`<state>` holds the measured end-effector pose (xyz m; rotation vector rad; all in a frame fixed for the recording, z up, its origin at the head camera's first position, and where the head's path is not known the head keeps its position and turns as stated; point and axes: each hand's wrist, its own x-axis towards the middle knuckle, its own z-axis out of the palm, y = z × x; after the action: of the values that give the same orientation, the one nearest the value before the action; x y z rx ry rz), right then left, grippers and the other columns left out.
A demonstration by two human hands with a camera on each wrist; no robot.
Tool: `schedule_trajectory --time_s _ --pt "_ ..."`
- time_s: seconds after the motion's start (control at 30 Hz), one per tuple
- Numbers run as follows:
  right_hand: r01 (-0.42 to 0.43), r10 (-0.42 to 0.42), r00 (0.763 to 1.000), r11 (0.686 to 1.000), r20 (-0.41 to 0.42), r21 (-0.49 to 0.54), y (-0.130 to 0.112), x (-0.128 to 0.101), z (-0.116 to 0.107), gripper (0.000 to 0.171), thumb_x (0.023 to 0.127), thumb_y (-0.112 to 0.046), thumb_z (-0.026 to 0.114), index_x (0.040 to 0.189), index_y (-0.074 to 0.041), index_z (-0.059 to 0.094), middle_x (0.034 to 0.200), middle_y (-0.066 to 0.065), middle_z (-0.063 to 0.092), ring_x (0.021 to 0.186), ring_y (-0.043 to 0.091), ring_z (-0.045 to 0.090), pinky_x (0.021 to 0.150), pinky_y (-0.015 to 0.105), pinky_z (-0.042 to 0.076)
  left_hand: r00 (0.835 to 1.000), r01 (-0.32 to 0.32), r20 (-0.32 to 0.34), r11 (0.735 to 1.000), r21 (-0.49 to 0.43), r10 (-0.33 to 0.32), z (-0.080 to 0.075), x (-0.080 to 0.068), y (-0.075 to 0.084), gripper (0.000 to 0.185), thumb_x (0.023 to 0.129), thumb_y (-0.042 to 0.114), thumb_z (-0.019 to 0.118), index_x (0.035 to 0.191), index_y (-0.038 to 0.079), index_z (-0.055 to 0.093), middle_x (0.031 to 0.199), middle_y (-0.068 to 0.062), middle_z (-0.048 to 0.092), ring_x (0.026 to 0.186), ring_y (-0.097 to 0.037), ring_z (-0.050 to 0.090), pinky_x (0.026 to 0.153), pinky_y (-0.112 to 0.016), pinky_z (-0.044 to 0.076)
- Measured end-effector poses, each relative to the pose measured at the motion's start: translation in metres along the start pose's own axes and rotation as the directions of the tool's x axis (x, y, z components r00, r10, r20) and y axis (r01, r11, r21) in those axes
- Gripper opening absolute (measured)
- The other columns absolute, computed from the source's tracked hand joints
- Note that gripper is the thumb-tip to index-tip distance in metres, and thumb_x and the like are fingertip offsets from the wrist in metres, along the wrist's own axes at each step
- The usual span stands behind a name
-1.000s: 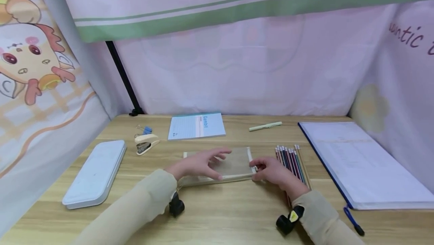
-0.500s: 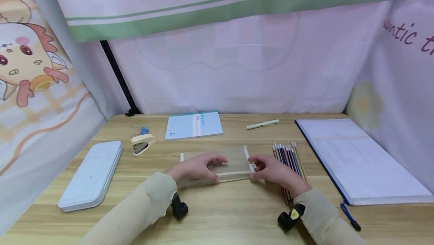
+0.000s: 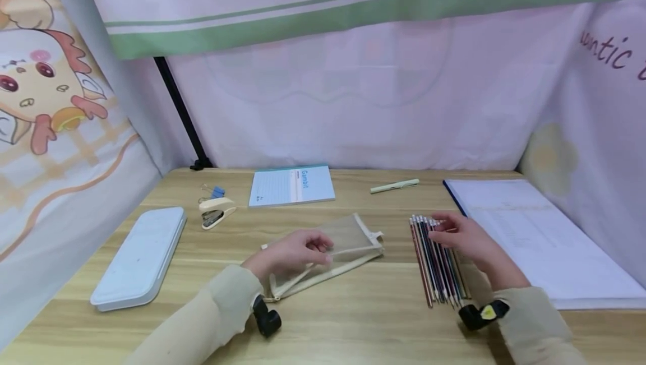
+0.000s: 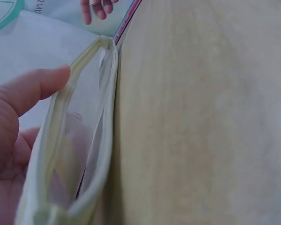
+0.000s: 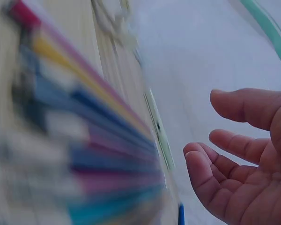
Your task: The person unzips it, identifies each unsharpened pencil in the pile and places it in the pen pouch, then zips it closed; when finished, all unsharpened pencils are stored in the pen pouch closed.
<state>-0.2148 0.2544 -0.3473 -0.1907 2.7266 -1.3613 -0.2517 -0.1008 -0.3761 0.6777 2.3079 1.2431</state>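
Note:
A see-through mesh pouch (image 3: pixel 355 239) with a cream zip edge lies slanted on the wooden desk (image 3: pixel 353 320). My left hand (image 3: pixel 315 247) grips its near-left part. In the left wrist view the thumb of the left hand (image 4: pixel 33 93) lies on the rim of the pouch (image 4: pixel 91 140), with fingers behind the mesh, and the mouth gapes a little. A row of coloured pencils (image 3: pixel 439 275) lies to the right of the pouch. My right hand (image 3: pixel 446 230) hovers over their far ends, fingers relaxed. The right wrist view shows the right hand (image 5: pixel 234 159) holding nothing beside the blurred pencils (image 5: pixel 98 140).
A white pencil case (image 3: pixel 138 258) lies at the left, with a stapler (image 3: pixel 216 211) and blue binder clips (image 3: pixel 214 191) behind it. A notepad (image 3: pixel 291 185) and a green pen (image 3: pixel 395 186) lie at the back. An open blue-edged book (image 3: pixel 535 236) fills the right side. Curtains close off three sides.
My right hand let go of the pouch's right end and moved right, over the pencils. The left hand turned the pouch, so it now lies slanted.

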Motion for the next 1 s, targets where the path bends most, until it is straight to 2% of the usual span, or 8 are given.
schedule_trajectory --time_s 0.17,0.33,0.43,0.63,0.73,0.87,1.0 --pt "-0.121 0.120 0.992 0.993 -0.026 -0.012 0.021 -0.008 -0.019 0.060 0.091 -0.018 0.058 0.135 0.012 0.031 0.110 0.025 0.051 0.089 0.023 0.056 0.072 0.034 0.053 0.996 0.063 -0.057 0.994 -0.093 -0.068 0.003 -0.003 -0.001 0.038 0.080 0.021 0.071 0.112 0.004 0.060 0.093 -0.005 0.058 0.082 -0.014 0.052 0.068 -0.025 0.047" --pt "-0.217 0.217 0.976 0.976 0.007 0.001 0.035 -0.011 -0.022 0.059 0.087 -0.013 0.060 0.132 0.014 0.032 0.097 0.016 0.055 0.073 0.015 0.055 0.062 0.029 0.050 0.990 0.073 -0.103 0.982 -0.172 -0.092 0.008 -0.005 -0.003 0.034 0.081 0.019 0.069 0.108 0.002 0.061 0.087 -0.004 0.058 0.071 -0.013 0.052 0.061 -0.024 0.046" --pt "-0.243 0.243 0.970 0.970 0.009 0.005 0.041 -0.010 -0.022 0.057 0.084 -0.011 0.063 0.129 0.013 0.036 0.090 0.011 0.055 0.068 0.015 0.054 0.060 0.027 0.048 0.987 0.068 -0.129 0.977 -0.202 -0.096 0.011 -0.005 -0.004 0.030 0.082 0.018 0.069 0.106 0.001 0.061 0.085 -0.003 0.060 0.067 -0.012 0.052 0.059 -0.023 0.046" --pt "-0.256 0.256 0.967 0.966 -0.003 0.025 0.047 -0.007 -0.021 0.051 0.082 -0.008 0.065 0.121 0.015 0.041 0.087 0.010 0.053 0.072 0.013 0.057 0.066 0.028 0.054 0.973 0.083 -0.183 0.955 -0.285 -0.139 0.013 -0.004 -0.009 0.025 0.082 0.016 0.067 0.102 0.001 0.063 0.082 -0.002 0.061 0.066 -0.012 0.053 0.060 -0.023 0.046" --pt "-0.255 0.255 0.967 0.967 0.010 -0.015 0.045 -0.005 -0.022 0.050 0.081 -0.007 0.065 0.120 0.015 0.042 0.091 0.017 0.053 0.072 0.013 0.059 0.066 0.029 0.055 0.969 0.088 -0.191 0.943 -0.321 -0.156 0.013 -0.003 -0.011 0.025 0.082 0.014 0.067 0.104 0.001 0.063 0.079 0.000 0.060 0.065 -0.011 0.052 0.060 -0.023 0.046" --pt "-0.261 0.266 0.964 0.952 0.011 -0.159 0.038 -0.001 -0.021 0.054 0.076 -0.012 0.067 0.119 0.012 0.044 0.099 0.025 0.054 0.066 0.014 0.059 0.062 0.028 0.052 0.972 0.084 -0.176 0.929 -0.360 -0.156 0.014 -0.004 -0.011 0.029 0.082 0.010 0.066 0.108 0.000 0.061 0.070 0.002 0.056 0.060 -0.009 0.049 0.058 -0.022 0.044" --pt "-0.272 0.280 0.960 0.935 0.004 -0.226 0.035 0.001 -0.019 0.055 0.073 -0.012 0.066 0.118 0.010 0.044 0.095 0.023 0.056 0.061 0.015 0.058 0.059 0.028 0.049 0.974 0.082 -0.166 0.923 -0.377 -0.154 0.015 -0.005 -0.010 0.030 0.081 0.008 0.066 0.110 0.001 0.060 0.066 0.003 0.054 0.057 -0.009 0.047 0.056 -0.021 0.042"
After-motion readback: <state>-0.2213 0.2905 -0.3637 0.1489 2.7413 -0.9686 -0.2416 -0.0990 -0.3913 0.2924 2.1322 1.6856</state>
